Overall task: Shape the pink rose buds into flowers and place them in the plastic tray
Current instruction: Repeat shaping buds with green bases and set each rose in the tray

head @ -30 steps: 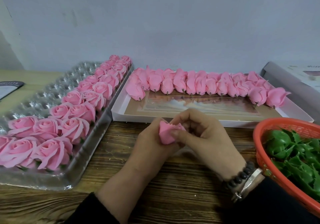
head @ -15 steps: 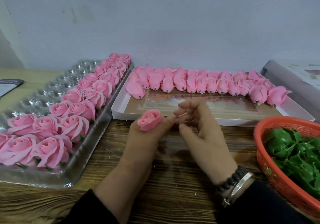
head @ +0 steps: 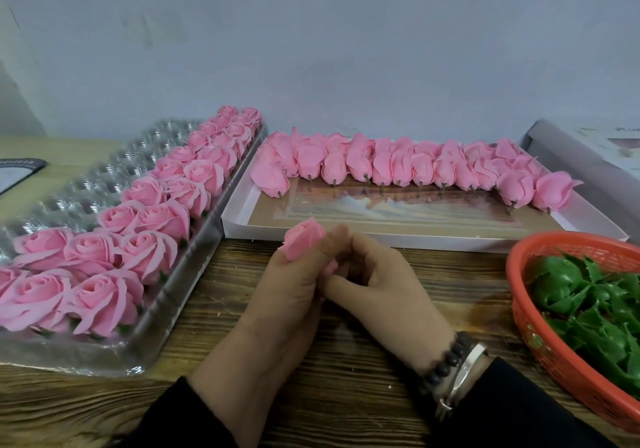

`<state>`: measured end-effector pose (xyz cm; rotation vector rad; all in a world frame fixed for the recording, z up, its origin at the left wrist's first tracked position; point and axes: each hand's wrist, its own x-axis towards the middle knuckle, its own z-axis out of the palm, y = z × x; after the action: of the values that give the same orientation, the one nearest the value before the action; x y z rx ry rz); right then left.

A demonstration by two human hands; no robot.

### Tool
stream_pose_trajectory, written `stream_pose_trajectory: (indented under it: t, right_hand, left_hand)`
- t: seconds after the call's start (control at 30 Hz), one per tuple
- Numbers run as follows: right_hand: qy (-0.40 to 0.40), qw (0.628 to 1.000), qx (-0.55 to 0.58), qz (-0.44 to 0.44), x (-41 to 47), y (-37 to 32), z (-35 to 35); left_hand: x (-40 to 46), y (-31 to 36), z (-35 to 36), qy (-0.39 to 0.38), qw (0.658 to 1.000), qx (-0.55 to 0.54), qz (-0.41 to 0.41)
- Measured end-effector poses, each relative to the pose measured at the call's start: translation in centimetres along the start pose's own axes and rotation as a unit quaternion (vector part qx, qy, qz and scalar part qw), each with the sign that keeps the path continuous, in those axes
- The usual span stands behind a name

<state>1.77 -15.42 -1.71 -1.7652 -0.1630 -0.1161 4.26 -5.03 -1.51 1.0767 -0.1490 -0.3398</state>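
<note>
My left hand (head: pixel 291 285) grips a pink rose bud (head: pixel 303 240) above the wooden table, its top poking out over my fingers. My right hand (head: pixel 377 285) is curled against the left and pinches the bud's lower petals; a bit of pink shows between the fingers. The clear plastic tray (head: pixel 114 350) lies on the left and holds two rows of opened pink roses (head: pixel 145 219) along its right side. A row of closed pink buds (head: pixel 398 167) lies in a shallow white box (head: pixel 415 240) behind my hands.
An orange mesh basket (head: pixel 554 354) of green plastic leaf cups (head: pixel 595 302) sits at the right. A grey box lid (head: pixel 581 160) stands at the back right, a dark card (head: pixel 17 170) at the far left. A grey wall closes the back.
The bud was lifted and shown open-faced in the left hand while the right drew away; now the right hand has come back against the bud's underside and both hands sit lower.
</note>
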Motion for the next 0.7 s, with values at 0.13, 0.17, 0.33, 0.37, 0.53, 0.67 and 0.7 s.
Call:
stream_pose_trajectory:
  t: [0.13,0.17,0.33,0.37,0.53,0.67,0.7]
  right_hand:
    - [-0.052,0.997,0.036,0.032,-0.08,-0.09,-0.35]
    - [-0.042,0.997,0.051,0.035,-0.02,0.04,-0.29]
    - [-0.018,0.998,0.057,0.022,0.11,0.14,-0.17]
    - [-0.023,0.998,0.056,0.013,0.08,0.01,-0.27]
    - [-0.049,0.995,0.086,0.011,-0.13,-0.48,-0.86]
    - [-0.014,0.999,0.047,-0.005,-0.06,-0.26,-0.41]
    - [0.009,0.999,0.037,-0.012,0.00,-0.14,-0.29]
  left_hand:
    - [0.14,0.07,-0.19,0.025,0.999,-0.007,-0.026]
    - [0.24,-0.06,-0.28,0.023,0.999,-0.015,-0.020]
    - [0.38,-0.26,-0.63,-0.012,0.999,-0.048,-0.017]
    - [0.48,-0.30,-0.75,-0.011,0.998,-0.050,-0.022]
    - [0.50,-0.18,-0.83,-0.015,0.999,-0.027,-0.031]
    - [0.20,-0.10,-0.71,0.016,0.996,0.062,0.056]
    - [0.17,0.00,-0.64,0.027,0.988,0.118,0.100]
